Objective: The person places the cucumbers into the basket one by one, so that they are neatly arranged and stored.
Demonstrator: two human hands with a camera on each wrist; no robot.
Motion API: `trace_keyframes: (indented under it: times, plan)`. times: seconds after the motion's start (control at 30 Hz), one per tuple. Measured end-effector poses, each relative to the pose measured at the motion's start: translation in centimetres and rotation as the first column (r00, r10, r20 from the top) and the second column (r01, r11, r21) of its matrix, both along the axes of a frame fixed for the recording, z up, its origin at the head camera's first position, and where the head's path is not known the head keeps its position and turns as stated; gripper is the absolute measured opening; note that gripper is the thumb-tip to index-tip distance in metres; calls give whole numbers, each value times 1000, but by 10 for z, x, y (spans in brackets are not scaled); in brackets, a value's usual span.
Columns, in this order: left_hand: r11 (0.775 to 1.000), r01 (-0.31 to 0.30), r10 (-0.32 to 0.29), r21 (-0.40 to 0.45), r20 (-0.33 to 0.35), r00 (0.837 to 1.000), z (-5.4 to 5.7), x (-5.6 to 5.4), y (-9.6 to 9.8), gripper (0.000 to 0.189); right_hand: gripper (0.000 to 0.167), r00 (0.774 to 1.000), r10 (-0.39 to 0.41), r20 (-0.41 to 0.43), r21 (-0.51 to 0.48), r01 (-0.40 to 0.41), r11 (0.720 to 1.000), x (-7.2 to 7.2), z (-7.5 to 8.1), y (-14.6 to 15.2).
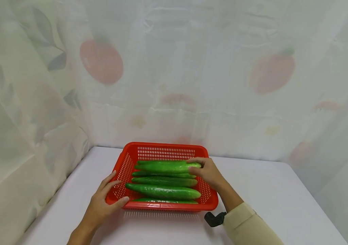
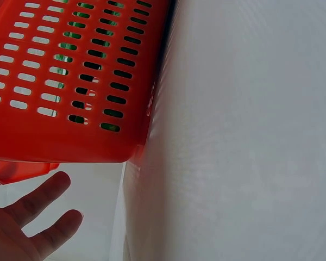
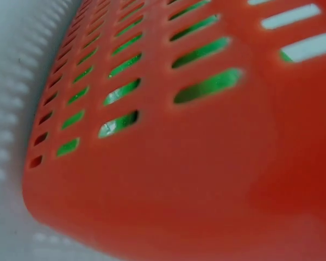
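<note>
A red slotted plastic basket (image 1: 161,205) holds several long green cucumbers (image 1: 163,191) lying side by side. My right hand (image 1: 208,171) reaches over the basket's right rim and grips the right end of a lighter green cucumber (image 1: 164,166) near the back. At the basket's front left corner is my left hand (image 1: 100,204), fingers spread, with thumb and fingertips right at the rim. The left wrist view has the fingers (image 2: 41,198) straight and apart beside the basket's wall (image 2: 70,144). Only the basket's slotted side (image 3: 168,168) fills the right wrist view; the right hand is out of it.
The basket stands on a white-covered table (image 1: 262,197). Behind it hangs a pale curtain (image 1: 174,68) with fruit prints, and another covers the left side. A black strap-like piece (image 1: 215,219) sits by the right wrist, near the basket's front right corner.
</note>
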State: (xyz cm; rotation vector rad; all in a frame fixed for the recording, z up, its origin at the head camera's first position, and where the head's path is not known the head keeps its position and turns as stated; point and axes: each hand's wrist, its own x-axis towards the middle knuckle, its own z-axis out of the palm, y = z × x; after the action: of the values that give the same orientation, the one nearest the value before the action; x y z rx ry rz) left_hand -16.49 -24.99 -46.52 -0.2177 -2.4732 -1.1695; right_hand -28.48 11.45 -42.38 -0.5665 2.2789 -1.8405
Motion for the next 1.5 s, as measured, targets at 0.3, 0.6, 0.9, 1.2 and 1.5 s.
trace_keyframes:
  times: [0.3,0.6,0.9,1.2,1.5]
  plan:
    - [1000,-5,4,-11,-7,1000,1,1,-2,52,29,999,34,9,64,-35,997,-5,-1,-9]
    - [1000,-6,6,-5,1,1000,1,1,-2,52,28,997,-9,-70,169,20,985,-5,-1,-15]
    - [1000,-7,7,-4,-8,1000,-3,0,-2,53,25,990,-43,-138,259,78,963,-3,-1,-19]
    - [1000,-5,5,-1,3,1000,-6,3,0,53,25,995,-60,-78,171,72,983,-2,-8,-18]
    - [1000,2,-2,-12,-9,1000,-7,1,2,53,29,996,-88,-7,0,88,996,2,-9,-13]
